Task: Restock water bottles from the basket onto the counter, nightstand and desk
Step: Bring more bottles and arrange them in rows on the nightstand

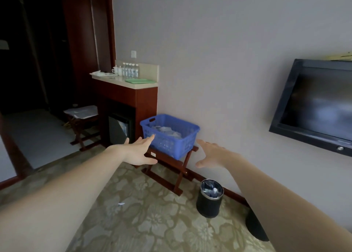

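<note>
Left grip (140, 150) was open, fingers straight and spread, holding nothing. Its fingertips overlapped the near left rim of the blue basket (171, 145) in view; contact could not be confirmed. Right grip (211, 153) was likewise open and empty, thumb dropped, just off the basket's right end and apart from it. The basket sat on a wooden folding rack (165, 162) against the wall, beside the table (133, 84). Its clear contents (167, 131) were probably the water bottles, too blurred to count. A row of bottles (130, 70) stood at the back of the table by a green mat (140, 80). A black bin (209, 198) stood on the carpet nearby. Judgement: the step in hand was the two-handed reach for the basket. The next move called for both grips closing evenly on opposite ends, then a level lift clear of the rack.
</note>
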